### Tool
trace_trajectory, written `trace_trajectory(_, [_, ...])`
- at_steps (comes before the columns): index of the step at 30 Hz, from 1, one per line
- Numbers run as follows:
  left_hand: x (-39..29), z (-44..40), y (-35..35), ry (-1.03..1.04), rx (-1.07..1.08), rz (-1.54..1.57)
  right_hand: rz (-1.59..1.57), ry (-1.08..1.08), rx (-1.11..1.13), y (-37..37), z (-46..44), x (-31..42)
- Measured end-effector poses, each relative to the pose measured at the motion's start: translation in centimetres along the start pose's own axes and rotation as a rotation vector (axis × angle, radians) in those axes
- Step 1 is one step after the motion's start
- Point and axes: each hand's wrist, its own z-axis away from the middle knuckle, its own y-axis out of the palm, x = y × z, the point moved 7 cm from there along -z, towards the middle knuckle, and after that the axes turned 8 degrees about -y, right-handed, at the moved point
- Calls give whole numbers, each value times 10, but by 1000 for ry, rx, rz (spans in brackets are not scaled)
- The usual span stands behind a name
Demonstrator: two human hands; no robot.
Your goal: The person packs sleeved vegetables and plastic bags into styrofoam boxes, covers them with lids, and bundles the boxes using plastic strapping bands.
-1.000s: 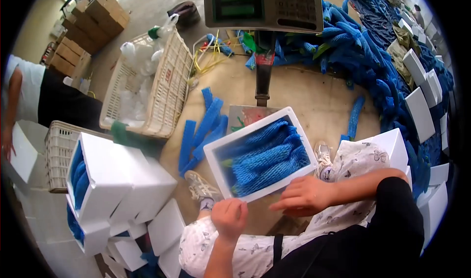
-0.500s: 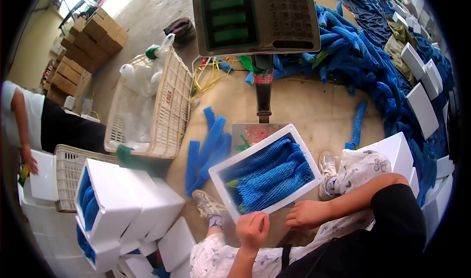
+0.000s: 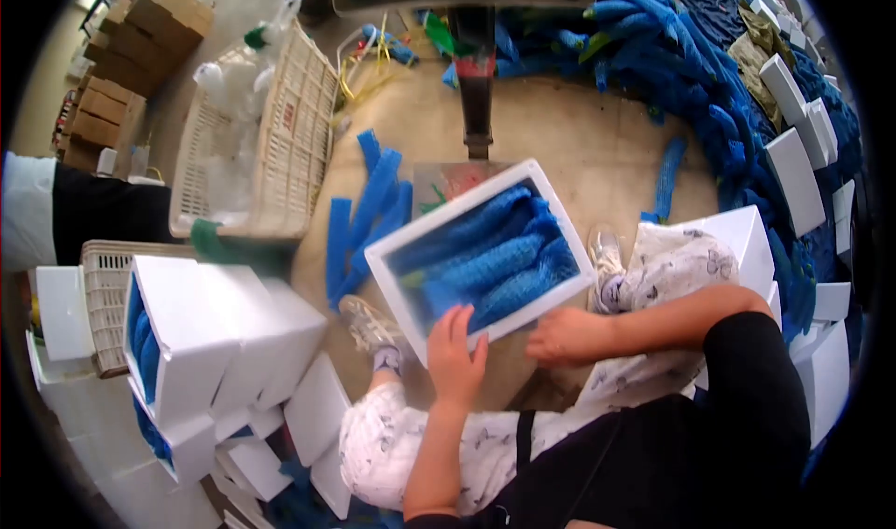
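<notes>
A white foam box [image 3: 556, 216] sits tilted at an angle on the scale's plate, between my feet. Long pieces in blue netting [image 3: 495, 263] lie side by side inside it, a bit of green showing at one end. My left hand [image 3: 455, 356] is at the box's near left corner, fingers stretched out toward the netted pieces and thumb apart. Beside the near right rim is my right hand [image 3: 567, 336], its fingers curled in; what they hold, if anything, is hidden. Flat blue net sleeves [image 3: 369, 216] lie left of the box.
The scale's post [image 3: 478, 100] rises behind the box. A cream plastic crate [image 3: 303, 128] with clear bags stands left. White foam boxes [image 3: 210, 342] are stacked at lower left. A large blue-netted heap [image 3: 653, 44] fills the back right. Another person's dark-clothed leg [image 3: 107, 207] shows at far left.
My left hand has opened from a closed pinch and reached over the box's near corner. My right hand has curled its fingers. The view has tipped downward, so the scene sits higher.
</notes>
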Motion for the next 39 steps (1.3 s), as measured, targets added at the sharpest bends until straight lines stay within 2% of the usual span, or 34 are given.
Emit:
trace_trajectory(2, [15,0,14,-58,102,37,47,137,13,6,3,-18])
trace_trajectory(5, [17,-5,19,9,86,-41,105,250,77,-5,2,-41])
trace_trajectory(7, [19,-1,19,-4,101,-41,166,332,-124,-26,2,-45])
trace_trajectory(8, [17,5,22,-9,96,-51,163,322,-130,-20,7,-42])
trace_trajectory(10, [16,-5,14,33,2,-116,120,368,-189,-9,2,-63])
trace_trajectory(13, [21,-19,4,58,-37,-192,215,325,-282,-6,-17,-69])
trace_trajectory(15, [0,-31,13,137,-79,-233,219,447,-186,-6,-11,-67])
trace_trajectory(16, [0,-40,21,187,-12,-260,191,464,-144,-6,-14,-66])
trace_trajectory(17, [6,-50,33,173,72,-134,208,464,-175,-5,-17,-64])
trace_trajectory(19, [6,-67,38,187,116,-209,232,441,-226,3,-17,-62])
trace_trajectory(21, [5,-80,46,203,224,-331,193,519,-299,15,-17,-67])
trace_trajectory(25, [3,-95,51,185,343,-375,174,587,-230,9,-16,-76])
trace_trajectory(30, [13,-106,63,48,518,-496,115,582,-169,11,-21,-82])
trace_trajectory(33, [11,-111,63,-4,564,-421,47,606,-267,34,-23,-86])
trace_trajectory(35, [15,-112,62,47,565,-347,137,542,-176,23,-25,-83])
trace_trajectory(39, [31,-121,74,-59,644,-327,201,447,-26,8,-27,-90])
